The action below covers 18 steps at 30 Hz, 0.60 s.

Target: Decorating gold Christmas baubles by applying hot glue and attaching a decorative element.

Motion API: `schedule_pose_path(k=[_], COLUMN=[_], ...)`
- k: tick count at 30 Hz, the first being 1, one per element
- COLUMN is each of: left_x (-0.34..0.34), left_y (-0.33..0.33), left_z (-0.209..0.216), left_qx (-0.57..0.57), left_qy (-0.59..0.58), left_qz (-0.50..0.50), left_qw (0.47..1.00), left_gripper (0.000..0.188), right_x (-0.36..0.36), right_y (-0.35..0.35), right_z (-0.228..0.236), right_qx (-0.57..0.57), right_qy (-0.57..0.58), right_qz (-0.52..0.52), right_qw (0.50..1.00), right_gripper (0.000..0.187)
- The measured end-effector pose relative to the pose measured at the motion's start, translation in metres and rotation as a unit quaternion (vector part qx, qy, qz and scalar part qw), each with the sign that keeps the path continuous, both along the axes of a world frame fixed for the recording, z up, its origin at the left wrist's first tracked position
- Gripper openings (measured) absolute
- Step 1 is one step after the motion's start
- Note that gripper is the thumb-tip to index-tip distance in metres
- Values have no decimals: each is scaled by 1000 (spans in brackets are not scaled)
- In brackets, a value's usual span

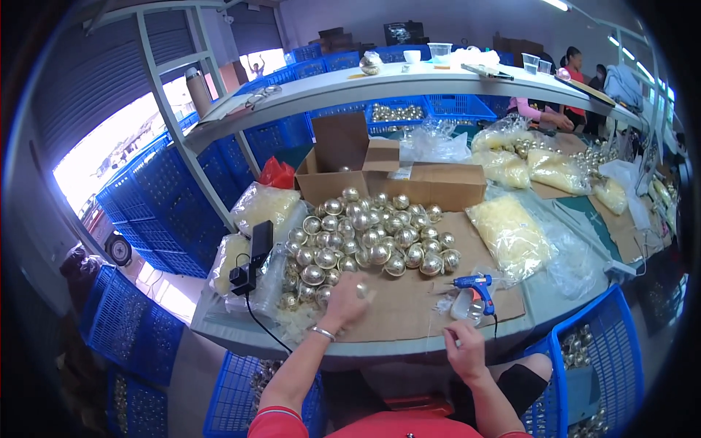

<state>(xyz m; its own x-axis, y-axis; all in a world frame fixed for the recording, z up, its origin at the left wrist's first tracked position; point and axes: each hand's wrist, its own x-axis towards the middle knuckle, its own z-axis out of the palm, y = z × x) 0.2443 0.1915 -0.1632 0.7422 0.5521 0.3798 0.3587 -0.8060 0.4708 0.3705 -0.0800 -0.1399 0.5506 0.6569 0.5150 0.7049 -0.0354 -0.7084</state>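
Observation:
A heap of shiny pale-gold balls lies on the cardboard covering the middle of the table. At the heap's front edge my left hand, slightly blurred, has its fingers closed about one small shiny ball. My right hand is at the table's front edge, thumb and fingers pinched together. Whatever sits in that pinch is too small to make out. Just beyond it, a blue hot glue gun rests by a small white dish.
Bags of pale yellow material lie right of the heap. Behind it stands an open carton. A black power adapter with a cord is at left. Blue crates flank my legs. A white shelf spans above; another person stands far right.

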Motion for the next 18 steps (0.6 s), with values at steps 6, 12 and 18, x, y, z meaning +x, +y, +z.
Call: schedule_pose_path(k=[6,12,18], left_x=[-6,0,-4], left_y=[-70,-114,-109], left_z=[10,12,-4], left_qx=[-655,-694,-707], left_qy=[-312,-334,-348], left_qz=[7,76,55], left_qw=[688,633,613], left_gripper=[20,16,15], right_x=[-19,-19,-20], right_y=[20,47,47], right_z=[-24,-24,-35], right_qx=[6,-42,-12], right_qy=[317,566,629], right_qz=[152,248,228], right_qw=[936,786,743], right_gripper=[34,57,41])
